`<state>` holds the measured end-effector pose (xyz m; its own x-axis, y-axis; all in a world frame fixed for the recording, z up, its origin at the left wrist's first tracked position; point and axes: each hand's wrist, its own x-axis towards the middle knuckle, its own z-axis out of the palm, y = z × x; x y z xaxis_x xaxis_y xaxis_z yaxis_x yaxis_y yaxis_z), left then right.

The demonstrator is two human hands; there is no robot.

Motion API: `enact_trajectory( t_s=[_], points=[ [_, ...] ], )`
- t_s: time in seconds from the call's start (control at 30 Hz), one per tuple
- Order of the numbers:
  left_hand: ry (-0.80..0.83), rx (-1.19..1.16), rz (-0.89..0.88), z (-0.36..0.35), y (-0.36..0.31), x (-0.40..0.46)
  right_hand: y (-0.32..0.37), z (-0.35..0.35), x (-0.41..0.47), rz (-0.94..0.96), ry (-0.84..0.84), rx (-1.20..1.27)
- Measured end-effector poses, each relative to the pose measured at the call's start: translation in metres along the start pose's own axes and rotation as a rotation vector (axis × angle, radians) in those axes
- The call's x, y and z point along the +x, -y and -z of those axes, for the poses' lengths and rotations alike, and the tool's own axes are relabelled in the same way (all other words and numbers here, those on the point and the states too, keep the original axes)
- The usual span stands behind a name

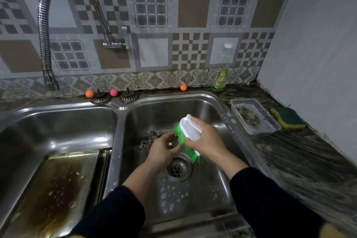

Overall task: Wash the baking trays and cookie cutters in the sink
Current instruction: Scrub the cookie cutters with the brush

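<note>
Dark sleeves [270,199] lead up to both hands over the right basin's drain [178,168]. Left hand [163,150] has its grip pinched on a small metal cookie cutter [171,144]; right hand [204,139], at its 3 o'clock, has its grip wrapped round a green-bristled brush [190,133] touching it. More cutters [152,135] lie at 10 o'clock. A baking tray [58,185] sits in the left basin. At 2 o'clock on the table: plastic tub [255,117], sponge [287,120].

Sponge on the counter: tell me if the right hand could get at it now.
Probably not at once: the right hand grips the brush. The sponge lies uncovered, nothing on it.
</note>
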<state>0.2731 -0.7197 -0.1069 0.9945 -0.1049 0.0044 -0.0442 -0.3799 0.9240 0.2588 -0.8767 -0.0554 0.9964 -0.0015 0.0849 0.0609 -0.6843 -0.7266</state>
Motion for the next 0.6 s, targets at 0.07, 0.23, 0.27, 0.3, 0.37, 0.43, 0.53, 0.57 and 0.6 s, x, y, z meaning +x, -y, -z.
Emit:
enact_trajectory(
  t_s=[0.07, 0.23, 0.27, 0.3, 0.37, 0.43, 0.53, 0.57, 0.6],
  points=[
    [0.003, -0.063, 0.027, -0.009, 0.001, -0.002, 0.003, 0.006, 0.009, -0.036, -0.048, 0.049],
    [0.027, -0.637, 0.248, -0.008, -0.006, 0.004, 0.001, 0.010, 0.000, -0.038, 0.042, 0.091],
    [0.072, -0.698, 0.258, -0.009, -0.009, 0.003, 0.002, 0.008, -0.002, -0.040, 0.049, 0.114],
    [0.109, -0.737, 0.259, -0.010, -0.011, 0.002, 0.002, 0.006, -0.002, -0.049, 0.030, 0.142],
    [0.125, -0.794, 0.268, -0.011, -0.014, 0.003, 0.004, 0.005, 0.001, -0.057, -0.004, 0.154],
    [0.111, -0.836, 0.273, -0.007, -0.019, 0.004, 0.005, 0.002, 0.000, -0.041, 0.015, 0.115],
    [0.093, -0.869, 0.301, -0.002, -0.021, 0.009, 0.002, 0.001, -0.005, -0.043, 0.045, 0.122],
    [0.108, -0.837, 0.305, -0.003, -0.023, 0.008, 0.001, 0.003, -0.004, -0.054, 0.028, 0.122],
    [0.125, -0.798, 0.306, -0.007, -0.023, 0.007, 0.000, 0.005, -0.001, -0.070, 0.004, 0.123]
  ],
)
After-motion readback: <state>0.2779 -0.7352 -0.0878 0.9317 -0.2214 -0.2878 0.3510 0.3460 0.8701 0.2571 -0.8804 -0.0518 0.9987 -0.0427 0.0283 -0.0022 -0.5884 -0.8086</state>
